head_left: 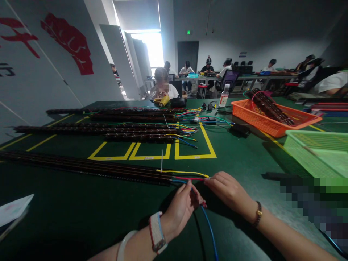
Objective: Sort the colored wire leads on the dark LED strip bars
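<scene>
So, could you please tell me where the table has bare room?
Two patches: one bordered by the near bundle, paper and left hand; another by the right hand, yellow tape and orange basket. It is crowded around the far bundles.

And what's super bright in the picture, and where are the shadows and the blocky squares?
In the head view, the window glares almost white, while the back wall looks dim; in the same head view, dark shadows fall on the green table beside the left hand and below the right hand; also in the head view, blocky squares cover something at lower right.
</scene>
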A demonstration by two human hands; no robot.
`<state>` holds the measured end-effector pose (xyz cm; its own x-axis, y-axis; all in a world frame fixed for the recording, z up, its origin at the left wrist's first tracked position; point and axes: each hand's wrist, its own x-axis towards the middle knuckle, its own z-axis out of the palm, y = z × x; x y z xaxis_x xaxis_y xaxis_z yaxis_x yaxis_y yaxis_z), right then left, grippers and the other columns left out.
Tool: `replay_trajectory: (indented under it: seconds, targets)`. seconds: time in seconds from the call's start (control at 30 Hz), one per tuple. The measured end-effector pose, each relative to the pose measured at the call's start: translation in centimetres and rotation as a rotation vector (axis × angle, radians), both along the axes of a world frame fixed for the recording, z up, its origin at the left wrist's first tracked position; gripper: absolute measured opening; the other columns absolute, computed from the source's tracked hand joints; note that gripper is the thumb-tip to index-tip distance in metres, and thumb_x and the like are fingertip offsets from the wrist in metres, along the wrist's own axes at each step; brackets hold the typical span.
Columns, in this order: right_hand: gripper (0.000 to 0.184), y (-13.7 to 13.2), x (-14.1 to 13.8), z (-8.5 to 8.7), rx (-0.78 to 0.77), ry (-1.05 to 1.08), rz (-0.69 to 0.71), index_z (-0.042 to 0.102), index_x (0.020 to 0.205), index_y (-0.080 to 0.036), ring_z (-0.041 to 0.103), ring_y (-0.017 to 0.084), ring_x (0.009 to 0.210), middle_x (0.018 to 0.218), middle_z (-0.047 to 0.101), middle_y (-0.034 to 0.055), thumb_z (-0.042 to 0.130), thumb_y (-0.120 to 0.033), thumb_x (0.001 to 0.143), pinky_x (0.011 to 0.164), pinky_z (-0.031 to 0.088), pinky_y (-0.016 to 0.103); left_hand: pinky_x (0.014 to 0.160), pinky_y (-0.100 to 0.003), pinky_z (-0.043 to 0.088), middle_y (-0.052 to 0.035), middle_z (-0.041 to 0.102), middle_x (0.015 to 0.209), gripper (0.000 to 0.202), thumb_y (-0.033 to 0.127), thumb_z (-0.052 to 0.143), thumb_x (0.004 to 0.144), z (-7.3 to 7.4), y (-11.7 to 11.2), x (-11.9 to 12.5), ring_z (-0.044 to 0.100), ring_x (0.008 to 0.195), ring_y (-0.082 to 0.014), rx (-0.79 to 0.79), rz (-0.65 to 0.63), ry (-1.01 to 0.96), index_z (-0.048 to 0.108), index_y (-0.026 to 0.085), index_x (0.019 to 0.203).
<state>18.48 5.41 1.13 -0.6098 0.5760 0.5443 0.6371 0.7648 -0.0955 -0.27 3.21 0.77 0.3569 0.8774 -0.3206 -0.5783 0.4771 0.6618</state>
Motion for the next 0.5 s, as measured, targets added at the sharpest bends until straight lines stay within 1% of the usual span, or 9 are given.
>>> replay_trajectory:
  seconds: [0.1,0.3,0.5]
  targets:
    - [0.023,0.7,0.0,-0.4,-0.009,-0.032,-0.028,0.062,0.095,-0.015,0.054,0.014,0.069,0.074,0.061,0.0061,0.039,-0.019,0.094,0.064,0.045,0.028,0.067,-0.03,0.042,0.0007,0.05,0.057,0.031,0.044,0.054,0.083,0.2,0.0,-0.1,0.049,0.058,-0.0129,0.009,-0.006,0.02,0.05,0.016,0.07]
    - [0.022,1.9,0.1,-0.8,-0.008,-0.082,-0.01,0.061,0.098,-0.014,0.053,0.015,0.069,0.075,0.061,0.006,0.04,-0.017,0.094,0.065,0.045,0.028,0.062,-0.029,0.04,0.0023,0.046,0.055,0.033,0.045,0.054,0.082,0.4,-0.1,-0.2,0.045,0.054,-0.0117,-0.004,-0.01,0.033,0.048,0.017,0.067]
    - [0.023,1.8,0.2,-0.6,0.004,-0.189,-0.001,0.06,0.106,-0.014,0.055,0.017,0.075,0.084,0.063,0.0084,0.042,-0.015,0.092,0.07,0.046,0.032,0.063,-0.03,0.041,0.0012,0.048,0.057,0.03,0.041,0.051,0.085,0.3,0.1,-0.3,0.048,0.056,-0.0123,-0.009,-0.025,0.015,0.049,0.016,0.067]
